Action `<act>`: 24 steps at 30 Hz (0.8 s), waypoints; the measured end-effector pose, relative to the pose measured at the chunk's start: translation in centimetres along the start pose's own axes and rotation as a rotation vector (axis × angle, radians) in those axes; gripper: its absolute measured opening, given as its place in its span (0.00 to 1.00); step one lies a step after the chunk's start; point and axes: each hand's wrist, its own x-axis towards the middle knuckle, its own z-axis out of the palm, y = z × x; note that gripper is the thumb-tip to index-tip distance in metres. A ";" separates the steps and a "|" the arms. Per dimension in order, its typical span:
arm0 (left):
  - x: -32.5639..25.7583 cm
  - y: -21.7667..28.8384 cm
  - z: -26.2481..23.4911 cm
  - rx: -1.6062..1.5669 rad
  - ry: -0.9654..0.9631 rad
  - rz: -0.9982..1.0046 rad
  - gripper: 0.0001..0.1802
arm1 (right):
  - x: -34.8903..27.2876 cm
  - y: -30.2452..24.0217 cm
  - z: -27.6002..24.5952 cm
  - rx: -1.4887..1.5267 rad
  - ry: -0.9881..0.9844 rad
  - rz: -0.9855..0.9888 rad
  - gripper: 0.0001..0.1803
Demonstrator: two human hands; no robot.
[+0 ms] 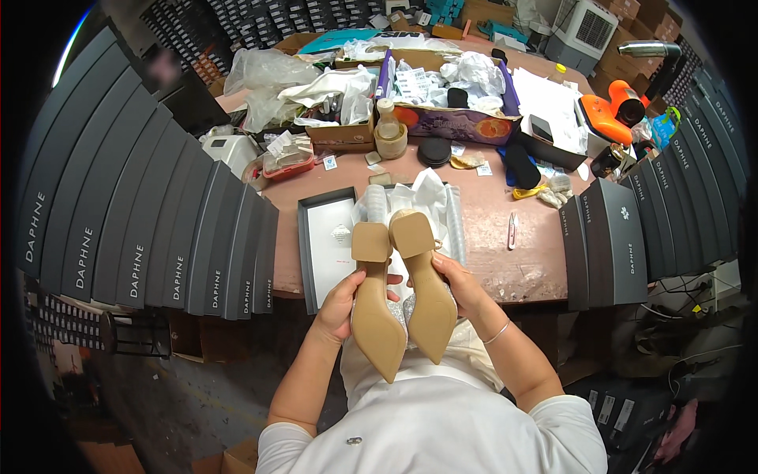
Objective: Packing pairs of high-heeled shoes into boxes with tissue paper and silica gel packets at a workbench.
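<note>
- Shoes (379, 328) first: a pair with tan soles and chunky block heels, held up in front of the person's white shirt (458, 419), right around the near edge of the table (545, 272). Soles face the camera, pointy toes aim back at the wearer, and some silver glitter shows between them.
- Left hand (339, 304) has the shoe on the left, thumb pressed along its outer side just below the heel. A few fingertips poke out in the gap between the shoes, curled and slightly apart, looks like they belong to this hand.
- Right hand (464, 288) grips the other shoe from its outer side, thumb up close to the heel. Can't tell what its other fingers are doing, they're mostly hidden behind the shoe. Thin bracelet (497, 332) on that wrist.
- Just past the heels there's crumpled white tissue paper (429, 197), with a dark open-topped box part (303, 241), pale inside, to its left.
- Little snips (512, 231) lie off to the right on the tabletop.
- Farther back: a purple carton (454, 125) stuffed with paper, plus an orange tool (606, 118).
- Dark shoeboxes (110, 189) wall in both sides.
</note>
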 end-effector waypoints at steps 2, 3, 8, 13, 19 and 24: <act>-0.1 0.1 0.0 -0.002 0.005 -0.001 0.25 | 0.2 0.1 -0.2 0.006 -0.020 0.013 0.26; 0.0 0.1 0.1 0.000 0.007 -0.003 0.26 | 0.3 0.0 -0.2 0.008 -0.023 0.016 0.26; -0.2 0.4 0.3 -0.039 -0.003 0.007 0.23 | 0.4 -0.2 0.2 0.033 -0.073 0.004 0.25; -0.6 2.8 0.2 0.304 0.055 0.163 0.21 | -0.3 -1.9 1.4 -0.235 -0.044 -0.130 0.21; 1.0 5.5 -3.9 1.251 0.497 0.526 0.26 | 0.0 -4.8 1.6 -1.084 -0.090 -0.701 0.17; 2.3 -2.7 0.3 -0.416 -0.137 0.076 0.32 | 1.0 -0.8 3.1 -1.216 -0.144 -0.751 0.28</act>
